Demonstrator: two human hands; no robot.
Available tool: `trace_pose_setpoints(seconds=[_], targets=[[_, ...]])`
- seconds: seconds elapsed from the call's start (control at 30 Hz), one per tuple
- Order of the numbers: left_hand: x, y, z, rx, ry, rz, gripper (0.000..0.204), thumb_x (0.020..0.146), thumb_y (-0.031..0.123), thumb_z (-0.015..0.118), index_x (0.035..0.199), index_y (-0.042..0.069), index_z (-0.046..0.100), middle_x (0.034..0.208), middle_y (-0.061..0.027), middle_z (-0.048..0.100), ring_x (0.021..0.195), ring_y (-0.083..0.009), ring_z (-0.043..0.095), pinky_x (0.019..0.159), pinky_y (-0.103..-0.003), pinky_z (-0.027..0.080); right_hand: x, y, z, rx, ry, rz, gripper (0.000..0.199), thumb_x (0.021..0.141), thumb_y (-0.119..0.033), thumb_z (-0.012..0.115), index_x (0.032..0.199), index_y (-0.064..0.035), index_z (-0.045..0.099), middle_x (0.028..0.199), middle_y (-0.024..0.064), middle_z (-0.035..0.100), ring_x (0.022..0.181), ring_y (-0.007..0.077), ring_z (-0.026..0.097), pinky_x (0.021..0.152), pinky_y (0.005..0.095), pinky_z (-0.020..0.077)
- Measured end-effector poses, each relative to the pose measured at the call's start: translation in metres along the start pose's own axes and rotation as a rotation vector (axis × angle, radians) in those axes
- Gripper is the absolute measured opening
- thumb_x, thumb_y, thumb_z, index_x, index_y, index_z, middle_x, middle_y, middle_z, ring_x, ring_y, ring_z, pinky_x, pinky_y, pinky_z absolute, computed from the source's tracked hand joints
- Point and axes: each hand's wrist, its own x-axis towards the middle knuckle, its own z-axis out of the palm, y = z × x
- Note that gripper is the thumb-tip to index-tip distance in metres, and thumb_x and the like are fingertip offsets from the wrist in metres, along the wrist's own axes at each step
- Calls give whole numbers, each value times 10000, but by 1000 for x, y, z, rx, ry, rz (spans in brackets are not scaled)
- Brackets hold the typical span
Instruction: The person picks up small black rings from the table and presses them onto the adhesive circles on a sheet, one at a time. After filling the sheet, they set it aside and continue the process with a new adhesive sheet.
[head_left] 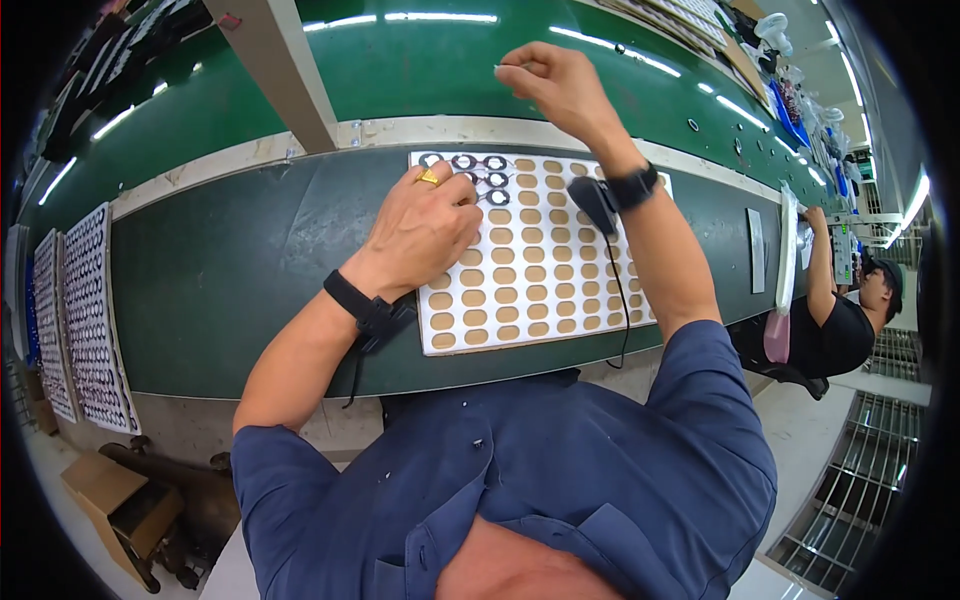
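1. At the far left, filled trays (92,320) of small dark rings lean at the end of the table (250,290).
2. My left hand (425,232) rests knuckles up on the white tray (540,300), over its upper left part, fingers curled down onto it; I cannot tell whether that grip holds anything.
3. The tray lies flat on the dark green table, most pockets showing tan; a few black rings (480,172) sit in the top rows, just beside my left fingertips.
4. My right hand (560,85) is raised above the green belt (430,70), its grip pinched narrow on something small and pale I cannot identify.
5. Far right, another person (835,320) works.
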Motion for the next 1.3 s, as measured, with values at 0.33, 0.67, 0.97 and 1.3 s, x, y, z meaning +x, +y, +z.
trace_pose_setpoints(seconds=[0.33,0.67,0.97,1.3], targets=[[-1,-18,7,-162,179,-165,37,880,69,739,849,50,727,932,-43,678,913,-272,651,820,-421,546,-140,-40,10,68,-215,-27,171,930,-81,786,1095,-36,781,945,45,749,847,149,697,706,288,552],[-4,-37,15,-325,190,-220,90,888,74,793,942,20,745,995,-49,726,942,-260,654,794,-372,544,-140,-32,57,-79,-89,-344,167,860,-1,791,1021,-45,784,1017,94,721,915,247,703,765,357,591],[-6,-41,18,-334,193,-201,98,887,72,793,942,11,739,997,-51,727,953,-260,650,808,-369,539,-145,-33,59,-122,-116,-434,164,868,28,762,1026,-15,767,1068,102,735,947,273,736,812,365,615],[-2,-40,17,-352,184,-207,96,888,73,787,939,10,736,995,-68,723,962,-275,650,838,-379,533,-151,-31,61,-194,-11,-384,133,882,-38,779,1015,-35,780,1050,89,739,950,262,724,837,393,602]])
